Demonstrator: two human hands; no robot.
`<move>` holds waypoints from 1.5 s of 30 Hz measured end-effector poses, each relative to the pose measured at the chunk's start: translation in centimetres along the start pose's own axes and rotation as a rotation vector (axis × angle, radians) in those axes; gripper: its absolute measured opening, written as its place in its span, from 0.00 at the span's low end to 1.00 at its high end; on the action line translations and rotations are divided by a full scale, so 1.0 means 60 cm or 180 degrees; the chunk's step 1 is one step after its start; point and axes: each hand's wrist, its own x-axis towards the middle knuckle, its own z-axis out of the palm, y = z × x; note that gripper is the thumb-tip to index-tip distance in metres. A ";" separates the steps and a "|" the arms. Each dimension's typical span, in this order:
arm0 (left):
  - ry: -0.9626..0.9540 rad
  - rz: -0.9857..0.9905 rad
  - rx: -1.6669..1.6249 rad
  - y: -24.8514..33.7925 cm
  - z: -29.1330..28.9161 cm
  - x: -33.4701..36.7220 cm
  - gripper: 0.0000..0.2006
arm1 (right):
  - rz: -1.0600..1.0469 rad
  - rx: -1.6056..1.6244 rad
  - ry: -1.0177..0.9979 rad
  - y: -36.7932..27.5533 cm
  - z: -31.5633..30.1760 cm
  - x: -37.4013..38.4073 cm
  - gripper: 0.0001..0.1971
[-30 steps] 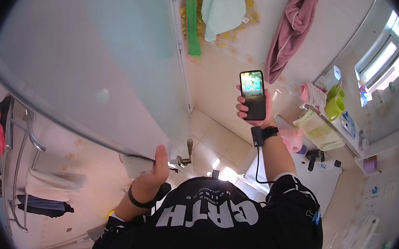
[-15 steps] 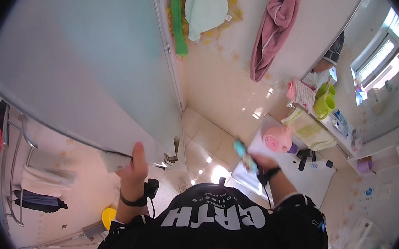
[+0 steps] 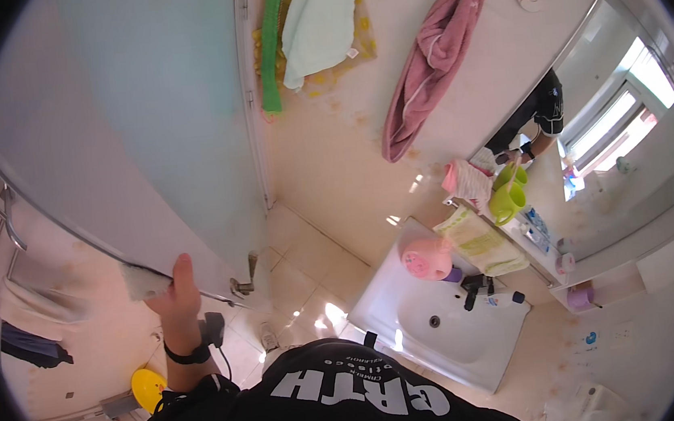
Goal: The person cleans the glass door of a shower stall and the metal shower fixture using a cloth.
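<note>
Over on the far left, dark cloth [image 3: 29,346] hangs from the rack [image 3: 9,218], and a yellow round thing [image 3: 150,388] sits lower down. Now the left hand [image 3: 177,300]: it's at the edge of the frosted door [image 3: 108,192], thumb raised across the panel, fingers hidden — how tightly they close, I can't tell. A pale textured piece [image 3: 143,281] adjoins it. The door handle [image 3: 244,276] is just to the right. Further along, the white sink [image 3: 480,347] with its black tap [image 3: 474,290] — pink container [image 3: 427,259] at its far corner. The right hand is out of direct view; its hold can't be told.
</note>
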 end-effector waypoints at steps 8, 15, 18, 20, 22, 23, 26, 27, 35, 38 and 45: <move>0.0078 -0.0306 -0.0131 0.009 0.005 -0.001 0.25 | -0.0383 -0.0385 0.0027 0.011 0.003 0.022 0.16; 0.0145 -0.0199 -0.0100 0.020 0.017 0.005 0.23 | -0.0524 -0.0598 0.0020 0.034 -0.017 0.034 0.16; 0.0257 -0.0258 -0.0027 0.019 0.021 -0.002 0.22 | -0.0554 -0.0661 0.0048 0.051 -0.028 0.035 0.16; 0.0374 -0.0378 -0.0023 0.016 0.020 -0.005 0.21 | -0.0577 -0.0696 0.0075 0.061 -0.028 0.040 0.16; 0.0323 -0.0387 -0.0195 0.010 0.017 -0.002 0.19 | -0.0599 -0.0723 0.0074 0.069 -0.023 0.045 0.16; 0.0321 -0.0385 -0.0193 0.012 0.019 -0.004 0.19 | -0.0588 -0.0724 0.0070 0.074 -0.021 0.044 0.17; 0.0370 -0.0448 -0.0169 0.008 0.011 -0.004 0.19 | -0.0547 -0.0844 0.0064 0.080 -0.012 0.051 0.17; 0.0319 -0.0405 -0.0148 -0.001 0.006 -0.008 0.21 | -0.0532 -0.0913 0.0059 0.084 -0.009 0.052 0.17; -0.0178 -0.0259 -0.0270 0.043 0.010 0.034 0.30 | -0.0681 -0.2131 -0.0079 0.034 -0.018 0.073 0.17; -0.0614 -0.0004 -0.0587 0.129 0.019 0.143 0.28 | -0.1527 -0.3764 -0.0193 -0.050 -0.061 0.083 0.17; -0.0743 -0.0179 -0.1623 0.243 0.009 0.271 0.28 | -0.5354 -0.3757 0.1555 -0.568 0.324 -0.392 0.25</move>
